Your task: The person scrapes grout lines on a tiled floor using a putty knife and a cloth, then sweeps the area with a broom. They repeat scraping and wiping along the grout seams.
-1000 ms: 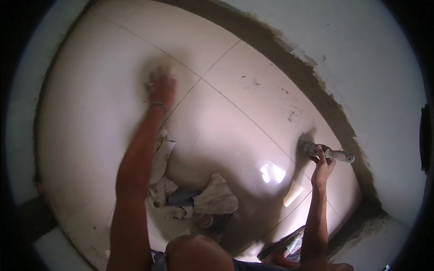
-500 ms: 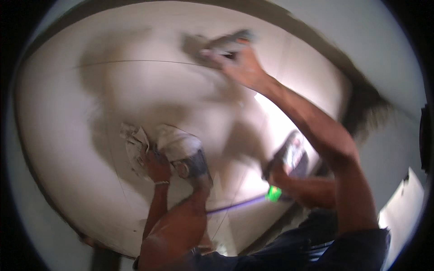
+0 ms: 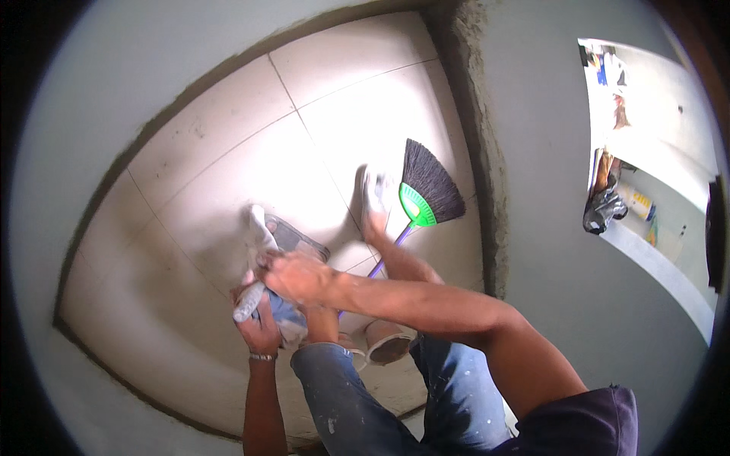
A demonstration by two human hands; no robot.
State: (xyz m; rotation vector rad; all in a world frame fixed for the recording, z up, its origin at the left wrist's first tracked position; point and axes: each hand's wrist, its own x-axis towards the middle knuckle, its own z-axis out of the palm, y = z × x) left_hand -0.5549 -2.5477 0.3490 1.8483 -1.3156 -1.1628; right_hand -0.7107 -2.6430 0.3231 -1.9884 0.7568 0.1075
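Observation:
Low over the pale tiled floor, my left hand point(image 3: 261, 325) is closed around one end of a whitish, dirty bunched cloth point(image 3: 248, 302). My right hand point(image 3: 303, 279), slightly blurred, crosses in front of my left leg, its fingers closed on the cloth close to the left hand. A pale strip, apparently of the same cloth, sticks up past the right fingers. Beyond them lies a dark grey flat thing point(image 3: 298, 237), partly hidden by the hands; I cannot tell whether it is footwear. My left foot is mostly covered by the hands.
A broom point(image 3: 432, 186) with black bristles, green head and purple handle lies right of my right foot point(image 3: 376, 190). Two round containers point(image 3: 386, 343) stand by my legs. Grey walls with a rough mortar edge point(image 3: 487, 152) border the tiles point(image 3: 228, 175). Items sit in an opening point(image 3: 646, 175) at right.
My right hand has come back from far out on the floor, where it held a greyish thing, to beside my left hand. The view has turned, bringing the broom head and containers into sight.

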